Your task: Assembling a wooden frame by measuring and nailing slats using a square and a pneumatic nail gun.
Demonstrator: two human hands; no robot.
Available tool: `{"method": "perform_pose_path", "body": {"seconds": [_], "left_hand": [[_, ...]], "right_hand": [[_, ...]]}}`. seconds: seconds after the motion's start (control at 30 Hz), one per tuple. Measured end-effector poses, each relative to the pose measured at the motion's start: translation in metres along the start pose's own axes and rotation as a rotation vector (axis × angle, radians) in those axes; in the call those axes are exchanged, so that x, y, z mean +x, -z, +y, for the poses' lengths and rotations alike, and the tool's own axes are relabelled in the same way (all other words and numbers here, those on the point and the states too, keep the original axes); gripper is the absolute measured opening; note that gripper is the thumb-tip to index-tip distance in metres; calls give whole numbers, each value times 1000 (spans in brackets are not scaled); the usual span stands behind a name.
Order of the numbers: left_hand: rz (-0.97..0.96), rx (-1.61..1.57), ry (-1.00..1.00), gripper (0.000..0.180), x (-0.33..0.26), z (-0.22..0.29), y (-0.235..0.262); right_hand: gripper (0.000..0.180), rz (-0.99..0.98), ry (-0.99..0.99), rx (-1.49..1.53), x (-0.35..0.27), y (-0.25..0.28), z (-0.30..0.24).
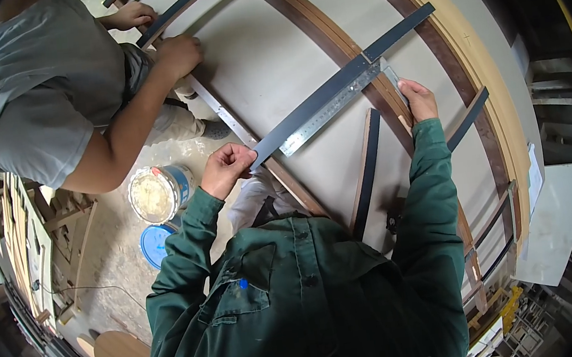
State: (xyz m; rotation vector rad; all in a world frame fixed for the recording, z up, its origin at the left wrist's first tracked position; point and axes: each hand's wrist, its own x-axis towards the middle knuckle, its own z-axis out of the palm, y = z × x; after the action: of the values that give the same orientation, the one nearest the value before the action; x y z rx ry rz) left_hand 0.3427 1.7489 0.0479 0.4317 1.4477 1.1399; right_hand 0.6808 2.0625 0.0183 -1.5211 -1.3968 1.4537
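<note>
My left hand (pixel 228 170) pinches the near end of a long dark-faced strip (pixel 319 101), which lies slantwise across the wooden frame. Along the strip's near side rests the steel blade of a carpenter's square (pixel 327 115). The other leg of that square is gripped by my right hand (pixel 418 98), fingers closed beside a brown wooden rail (pixel 340 38) that runs under the strip. Another dark strip (pixel 396 32) continues in line beyond the rail. A shorter dark-edged piece (pixel 366 173) stands apart between my arms.
A co-worker in a grey shirt (pixel 44 100) has both hands at the frame's far left corner. On the floor at left are an open bucket (pixel 154 193) and a blue lid (pixel 157 244). Wood scraps (pixel 24 236) lie farther left. A curved pale wooden edge (pixel 497 112) bounds the frame's right.
</note>
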Motion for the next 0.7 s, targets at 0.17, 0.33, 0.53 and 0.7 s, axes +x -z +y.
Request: {"method": "perform_pose_path", "body": {"seconds": [0.17,0.33,0.53,0.7], "left_hand": [[15,-14,-2,22,-1,-1,1],[28,7,-7,22,2,-1,-1],[-10,-35,7,25,3,-5,5],[-65,-69,26,37,8,-10,4]], "right_hand": [[30,-30,11,20,3,1,5],[30,-25,11,23,1,17,-2],[39,172,460,-705,-101,40,-54],[49,141,269,-943,-287,55,-19]]}}
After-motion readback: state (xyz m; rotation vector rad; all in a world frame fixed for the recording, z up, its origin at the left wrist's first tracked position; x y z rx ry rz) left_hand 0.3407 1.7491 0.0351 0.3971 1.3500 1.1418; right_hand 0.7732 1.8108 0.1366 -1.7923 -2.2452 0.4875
